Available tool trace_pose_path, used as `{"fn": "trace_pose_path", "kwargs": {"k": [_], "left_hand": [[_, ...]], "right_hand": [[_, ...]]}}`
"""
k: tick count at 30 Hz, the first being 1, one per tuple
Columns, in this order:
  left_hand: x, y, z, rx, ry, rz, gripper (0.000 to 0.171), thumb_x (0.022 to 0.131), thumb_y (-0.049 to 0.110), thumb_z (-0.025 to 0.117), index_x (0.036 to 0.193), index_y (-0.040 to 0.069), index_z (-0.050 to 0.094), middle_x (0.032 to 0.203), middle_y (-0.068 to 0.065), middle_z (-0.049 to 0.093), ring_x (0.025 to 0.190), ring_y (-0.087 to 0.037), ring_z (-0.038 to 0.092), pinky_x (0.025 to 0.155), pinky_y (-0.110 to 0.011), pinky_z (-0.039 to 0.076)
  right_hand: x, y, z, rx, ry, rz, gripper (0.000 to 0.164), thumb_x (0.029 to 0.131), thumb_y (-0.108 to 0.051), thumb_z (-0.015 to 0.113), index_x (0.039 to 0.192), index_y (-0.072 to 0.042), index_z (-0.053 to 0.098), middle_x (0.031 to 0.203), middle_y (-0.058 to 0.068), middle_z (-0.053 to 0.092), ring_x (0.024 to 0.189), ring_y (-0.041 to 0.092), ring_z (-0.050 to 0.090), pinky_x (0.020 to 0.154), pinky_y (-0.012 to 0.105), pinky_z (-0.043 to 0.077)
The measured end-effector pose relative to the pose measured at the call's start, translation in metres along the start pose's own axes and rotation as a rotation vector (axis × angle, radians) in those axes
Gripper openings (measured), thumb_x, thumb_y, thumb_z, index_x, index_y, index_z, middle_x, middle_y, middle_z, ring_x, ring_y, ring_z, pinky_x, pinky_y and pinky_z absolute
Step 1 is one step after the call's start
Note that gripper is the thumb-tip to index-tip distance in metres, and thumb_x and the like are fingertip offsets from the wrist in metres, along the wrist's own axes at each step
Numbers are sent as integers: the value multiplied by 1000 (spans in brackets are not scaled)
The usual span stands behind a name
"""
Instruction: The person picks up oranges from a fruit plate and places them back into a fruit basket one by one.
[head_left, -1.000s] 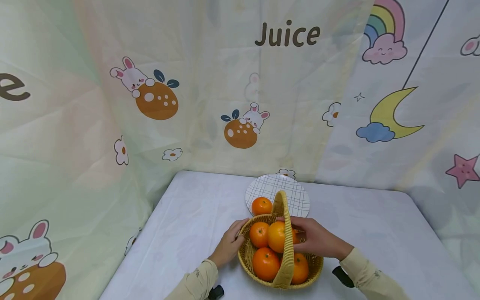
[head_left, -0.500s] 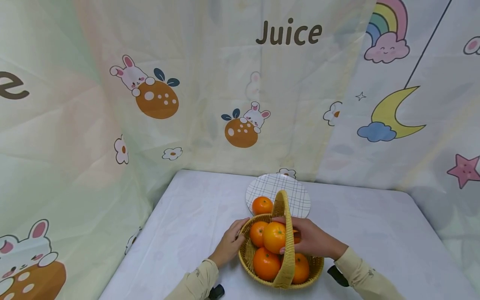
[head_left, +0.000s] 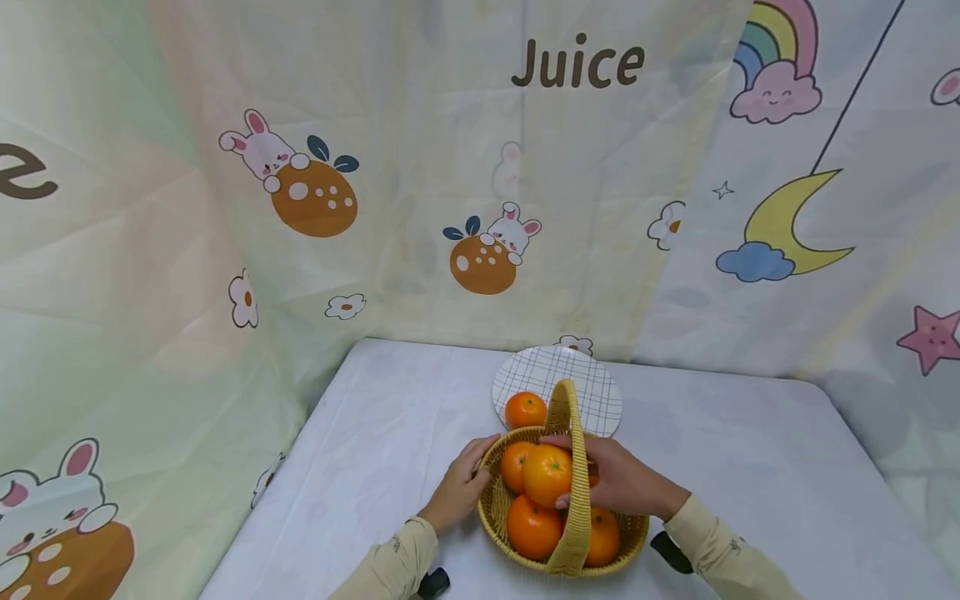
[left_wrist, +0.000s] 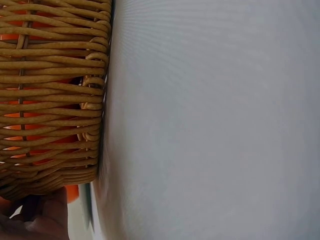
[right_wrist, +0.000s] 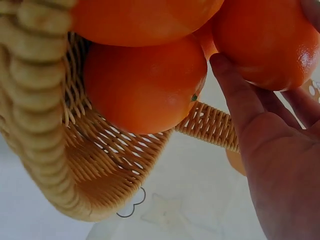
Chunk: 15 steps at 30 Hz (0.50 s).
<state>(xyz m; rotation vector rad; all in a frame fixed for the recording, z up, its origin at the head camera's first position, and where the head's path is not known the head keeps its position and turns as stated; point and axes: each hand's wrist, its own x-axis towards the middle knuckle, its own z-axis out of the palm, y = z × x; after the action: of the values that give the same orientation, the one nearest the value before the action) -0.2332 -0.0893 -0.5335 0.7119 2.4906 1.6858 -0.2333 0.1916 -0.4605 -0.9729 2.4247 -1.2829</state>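
Observation:
A woven wicker basket (head_left: 489,517) with a tall arched handle (head_left: 576,517) holds several oranges, two of them plain at the front (head_left: 533,527). My left hand (head_left: 453,490) grips its left rim; the left wrist view shows that hand (left_wrist: 42,220) at the end of the basket wall (left_wrist: 50,107). Reaching in from the right, my right hand (head_left: 636,479) holds an orange (head_left: 547,475) between thumb and fingers, above the other fruit. The handle crosses in front of part of that hand. From the right wrist, the held orange (right_wrist: 267,42) appears beside another orange (right_wrist: 145,85).
Behind the basket lies a round white plate (head_left: 588,387) with a grid pattern, bearing one orange (head_left: 525,410). A white cloth covers the table (head_left: 720,450). A printed curtain (head_left: 405,167) hangs along the back and sides.
My right hand has shifted slightly left with the orange, which now overlaps more of the orange at the basket's back left. My left hand stays on the rim.

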Motion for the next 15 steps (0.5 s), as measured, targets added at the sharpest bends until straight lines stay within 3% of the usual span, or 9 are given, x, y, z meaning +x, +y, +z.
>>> {"fn": "trace_pose_path", "kwargs": {"k": [4,5,8,15], "left_hand": [[3,-25,7,16,22,16,52,96,0,45,148,4,40,138,-3,49,127,-20,48,106,-33,39],[3,-24,7,19,24,20,52,96,0,45,148,4,40,138,-4,49,127,-22,48,105,-33,40],[3,-18,6,19,24,10,52,96,-3,44,147,5,40,138,-8,49,127,-25,49,105,-35,40],[-1,14,-3,-6,-8,-11,52,95,-7,42,146,1,40,138,-17,48,127,-31,48,105,-39,41]], "right_hand": [[1,0,1,-37,8,17,77,78,-41,80,144,-20,48,135,-9,52,116,16,55,92,34,50],[1,0,1,-47,12,19,77,78,-43,80,144,-21,48,135,-10,52,117,15,55,93,35,50],[1,0,1,-55,19,23,77,78,-43,79,144,-23,48,136,-10,51,117,15,54,93,37,49],[1,2,2,-44,27,21,76,78,-43,80,144,-26,47,135,-12,52,115,14,55,92,36,50]]}}
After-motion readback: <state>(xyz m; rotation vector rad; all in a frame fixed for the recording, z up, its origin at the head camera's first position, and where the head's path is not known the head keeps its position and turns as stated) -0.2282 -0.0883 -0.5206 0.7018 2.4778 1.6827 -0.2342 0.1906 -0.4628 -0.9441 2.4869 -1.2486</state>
